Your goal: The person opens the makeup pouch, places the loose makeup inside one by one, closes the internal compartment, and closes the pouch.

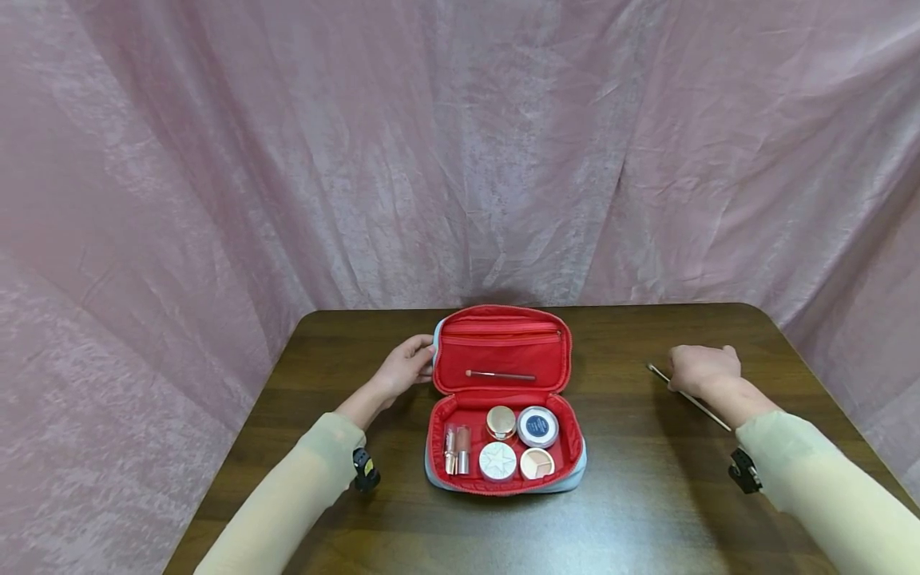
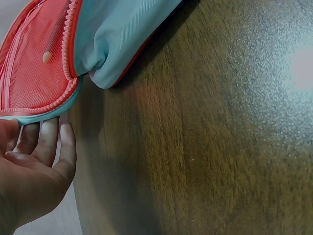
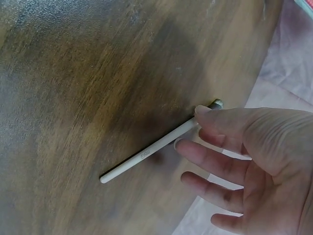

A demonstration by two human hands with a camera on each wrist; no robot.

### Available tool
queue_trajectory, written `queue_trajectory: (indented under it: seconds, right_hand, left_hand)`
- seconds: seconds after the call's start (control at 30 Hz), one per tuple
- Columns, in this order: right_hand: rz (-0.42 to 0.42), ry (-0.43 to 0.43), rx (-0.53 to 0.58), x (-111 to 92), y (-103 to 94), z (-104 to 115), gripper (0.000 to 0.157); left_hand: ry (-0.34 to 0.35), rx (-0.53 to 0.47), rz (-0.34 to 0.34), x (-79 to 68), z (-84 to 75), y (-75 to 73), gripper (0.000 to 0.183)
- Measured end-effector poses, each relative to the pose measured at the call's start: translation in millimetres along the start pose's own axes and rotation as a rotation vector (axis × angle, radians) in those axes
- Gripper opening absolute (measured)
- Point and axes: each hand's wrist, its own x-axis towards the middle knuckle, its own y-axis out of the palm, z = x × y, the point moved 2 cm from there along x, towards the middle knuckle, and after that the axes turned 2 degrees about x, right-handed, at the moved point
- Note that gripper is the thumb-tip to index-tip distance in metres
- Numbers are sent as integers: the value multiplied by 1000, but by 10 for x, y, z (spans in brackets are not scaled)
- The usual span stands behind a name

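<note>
A blue cosmetic bag [image 1: 577,471] with red lining lies unzipped, its lid [image 1: 503,359] tilted up at the back. At the lid's left edge my left hand [image 1: 402,371] grips the rim, thumb in front and fingers behind. A thin brush [image 1: 503,375] shows in the lid's mesh pocket. Off to the right, my right hand [image 1: 700,369] pinches a makeup brush with a pale handle [image 3: 151,149] between thumb and index finger, near its bristle end [image 3: 216,104]. The brush is close over the table, and the other fingers are loosely spread.
Inside the bag sit two lip gloss tubes [image 1: 463,451], a gold-rimmed compact [image 1: 501,422], a white jar with a blue label [image 1: 537,426], a star-patterned compact [image 1: 497,461] and a round palette [image 1: 537,463]. A pink curtain [image 1: 460,160] hangs behind the wooden table [image 1: 618,527].
</note>
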Motion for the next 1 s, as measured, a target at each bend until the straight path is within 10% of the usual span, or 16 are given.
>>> queue_trajectory:
  seconds: [0.7,1.0]
  right_hand:
    - [-118,-29,-165,3,29,57,47]
    - [-163,6,-107,-6,97,128,24]
  left_hand:
    - [-5,0,-6,3,-13,-7,39]
    - [-7,10,-11,13,-17,7,37]
